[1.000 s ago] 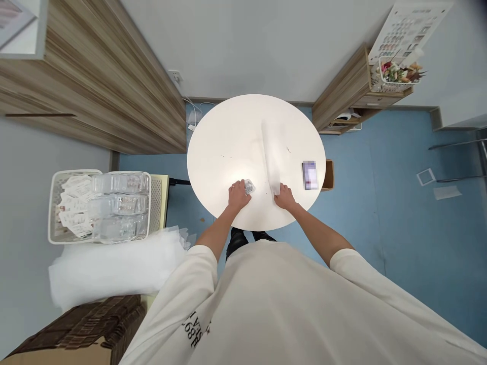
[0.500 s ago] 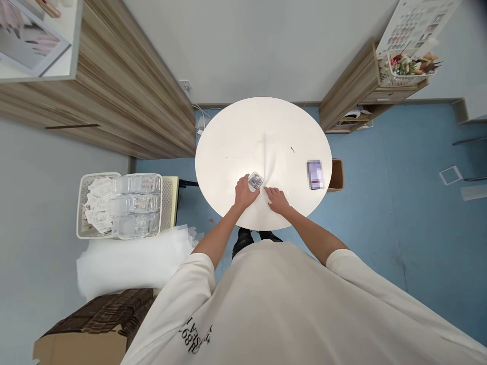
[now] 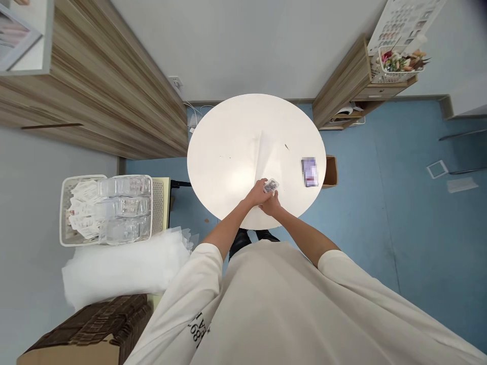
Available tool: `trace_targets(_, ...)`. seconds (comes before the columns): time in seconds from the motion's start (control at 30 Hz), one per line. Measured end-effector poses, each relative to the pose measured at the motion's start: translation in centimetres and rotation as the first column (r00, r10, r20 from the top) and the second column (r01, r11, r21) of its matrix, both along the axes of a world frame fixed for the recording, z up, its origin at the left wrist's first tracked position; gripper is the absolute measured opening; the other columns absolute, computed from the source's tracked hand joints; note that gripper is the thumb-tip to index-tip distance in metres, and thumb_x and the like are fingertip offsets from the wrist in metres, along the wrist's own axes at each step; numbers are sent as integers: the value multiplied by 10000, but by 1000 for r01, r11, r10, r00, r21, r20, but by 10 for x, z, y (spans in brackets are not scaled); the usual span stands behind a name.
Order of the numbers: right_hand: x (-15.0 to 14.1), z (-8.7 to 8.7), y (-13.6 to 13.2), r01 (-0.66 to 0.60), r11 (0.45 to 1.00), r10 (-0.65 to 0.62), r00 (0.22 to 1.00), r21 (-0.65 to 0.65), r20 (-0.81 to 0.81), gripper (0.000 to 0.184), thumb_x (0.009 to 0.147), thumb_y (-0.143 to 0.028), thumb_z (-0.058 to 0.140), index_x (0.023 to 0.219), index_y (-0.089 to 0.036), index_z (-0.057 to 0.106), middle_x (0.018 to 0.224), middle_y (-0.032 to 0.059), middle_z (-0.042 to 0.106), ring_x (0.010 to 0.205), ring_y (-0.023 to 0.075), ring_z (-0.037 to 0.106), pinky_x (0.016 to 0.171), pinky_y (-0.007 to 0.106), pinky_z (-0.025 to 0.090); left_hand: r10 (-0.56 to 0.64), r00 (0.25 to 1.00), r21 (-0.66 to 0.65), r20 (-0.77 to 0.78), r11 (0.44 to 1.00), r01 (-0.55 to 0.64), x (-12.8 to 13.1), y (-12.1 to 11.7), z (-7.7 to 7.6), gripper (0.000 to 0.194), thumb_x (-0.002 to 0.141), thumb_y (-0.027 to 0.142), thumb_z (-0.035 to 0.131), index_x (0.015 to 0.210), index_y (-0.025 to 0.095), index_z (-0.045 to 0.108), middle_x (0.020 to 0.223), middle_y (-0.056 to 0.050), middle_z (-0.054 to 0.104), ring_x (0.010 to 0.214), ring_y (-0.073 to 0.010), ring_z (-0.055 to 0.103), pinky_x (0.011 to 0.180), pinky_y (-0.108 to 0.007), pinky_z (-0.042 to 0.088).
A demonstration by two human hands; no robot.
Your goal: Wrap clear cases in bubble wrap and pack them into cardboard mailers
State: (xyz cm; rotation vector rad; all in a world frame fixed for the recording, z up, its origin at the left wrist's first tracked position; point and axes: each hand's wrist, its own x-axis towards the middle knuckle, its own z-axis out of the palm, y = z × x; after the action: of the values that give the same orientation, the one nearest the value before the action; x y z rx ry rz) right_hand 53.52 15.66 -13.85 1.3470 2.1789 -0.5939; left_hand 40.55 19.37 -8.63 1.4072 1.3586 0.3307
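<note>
My left hand (image 3: 256, 193) reaches over the front of the round white table (image 3: 228, 142) and grips a small clear plastic blister pack (image 3: 271, 186) at its fingertips. My right hand (image 3: 272, 205) is pressed up against the left, just below the pack. I cannot tell whether its fingers also hold the pack. A blurred rectangular purple-and-white packet (image 3: 309, 172) lies flat near the table's right edge, apart from both hands. A faint translucent strip (image 3: 263, 159) runs across the tabletop above my hands.
To my left stand a white wire basket (image 3: 66, 210) of clear plastic trays and white cards, a white foam sheet (image 3: 122, 268) and a cardboard box (image 3: 87, 334). A small cardboard box (image 3: 331, 171) sits past the table's right edge. Wood-faced cabinets (image 3: 114, 101) flank the table.
My left hand has moved right with the blister pack. The pack now sits above my right hand, and the two hands have closed together.
</note>
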Motion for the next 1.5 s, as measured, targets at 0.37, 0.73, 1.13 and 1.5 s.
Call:
trace_targets(0.37, 38, 5, -28, -20, 991, 39, 988, 130, -149, 714, 974, -333, 455, 1626, -135, 240, 1709, 160, 140, 1561, 327, 147, 1234, 495, 149, -66, 930, 206, -360, 967, 149, -21, 2, -40, 548, 904, 337, 568, 1424, 258, 415, 1467, -132, 496, 1395, -300, 449, 1148, -487, 335)
trace_targets(0.73, 64, 16, -29, 41, 986, -16, 988, 162, -155, 371, 953, -260, 507, 1302, -173, 596, 1574, 178, 403, 1435, 352, 325, 1123, 523, 309, -131, 921, 315, -366, 914, 255, -2, -4, -40, 552, 884, 198, 553, 1420, 289, 457, 1586, -133, 414, 1477, -351, 343, 1166, -598, 213)
trace_targets(1.13, 59, 32, 1, 131, 981, -89, 959, 144, -268, 263, 985, -201, 436, 1142, -177, 646, 1300, 147, 591, 1142, 285, 534, 982, 409, 414, -164, 940, 269, -299, 931, 248, -20, -14, -41, 452, 970, 479, 527, 1351, 236, 516, 1662, -135, 278, 1467, -321, 393, 1209, -520, 267)
trace_targets(1.5, 51, 37, 80, 104, 989, -82, 977, 104, -199, 321, 1023, -295, 403, 1214, -177, 632, 1225, 162, 623, 1086, 307, 568, 964, 435, 384, -139, 921, 189, -364, 957, 220, -29, -5, -44, 160, 982, 288, 489, 1047, 241, 628, 1365, -105, 545, 1069, -266, 659, 962, -454, 518)
